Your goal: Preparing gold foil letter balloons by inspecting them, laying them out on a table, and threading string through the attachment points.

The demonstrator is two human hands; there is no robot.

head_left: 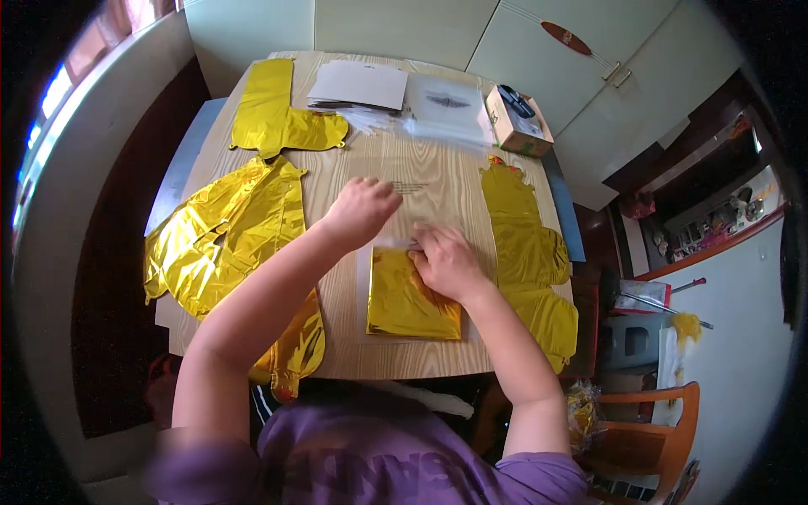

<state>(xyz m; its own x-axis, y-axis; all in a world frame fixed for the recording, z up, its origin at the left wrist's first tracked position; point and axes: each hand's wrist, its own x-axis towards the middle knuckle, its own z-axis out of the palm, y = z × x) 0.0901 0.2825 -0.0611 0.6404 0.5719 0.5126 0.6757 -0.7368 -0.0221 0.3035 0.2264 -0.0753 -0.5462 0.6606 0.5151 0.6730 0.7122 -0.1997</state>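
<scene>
A folded gold foil balloon (408, 299) lies flat in a clear plastic bag (363, 290) near the table's front edge. My right hand (448, 263) is at the bag's upper end, thumb and fingers closed on the plastic there. Farther up and to the left, my left hand (360, 212) is raised with its fingers curled closed. Small dark print on see-through film shows beside its fingertips, but what they pinch, if anything, cannot be made out.
Unfolded gold foil balloons lie at the left (227, 231), far left (269, 118) and right (526, 244) of the table. White cards (358, 84), a stack of clear bags (446, 109) and a small box (520, 126) line the back. A wooden chair (648, 438) stands at right.
</scene>
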